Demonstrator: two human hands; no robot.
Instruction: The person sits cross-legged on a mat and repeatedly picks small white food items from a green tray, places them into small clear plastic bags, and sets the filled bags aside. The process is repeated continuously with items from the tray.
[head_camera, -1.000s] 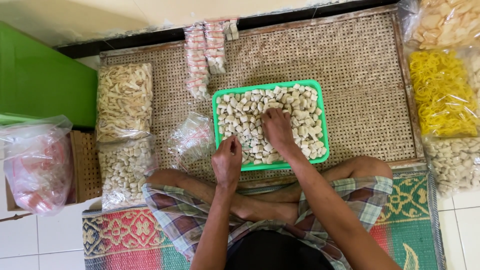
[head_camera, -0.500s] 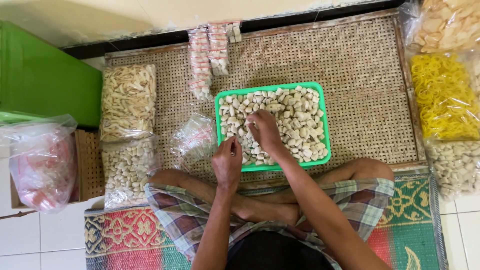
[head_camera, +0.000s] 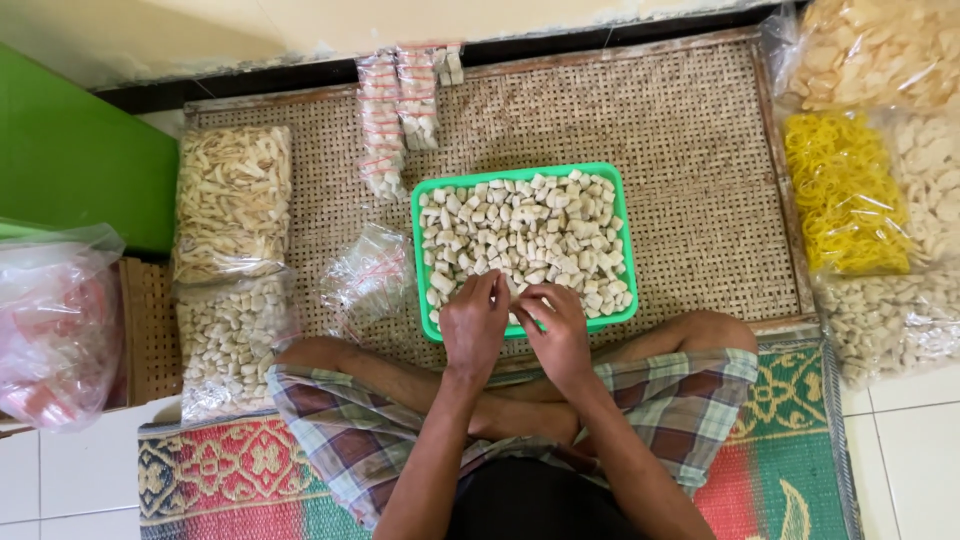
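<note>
— Where are the hands?

— Both sit at the near edge of the green tray (head_camera: 419, 262), side by side. The left hand (head_camera: 472, 325) and right hand (head_camera: 556, 330) have their fingers curled in toward each other, fingertips almost meeting over the near row of pale crackers (head_camera: 525, 235).

— Holding anything?

— Something small seems pinched between them, but I cannot tell what; the fingers hide it.

— And the tray?

— It lies on the woven mat (head_camera: 690, 170), straight ahead of the crossed legs, with the crackers spread beyond the fingertips. A heap of small clear bags (head_camera: 365, 280) lies just left of the tray, near the left hand. Filled packets (head_camera: 400, 105) lie past the tray's far corner.
</note>
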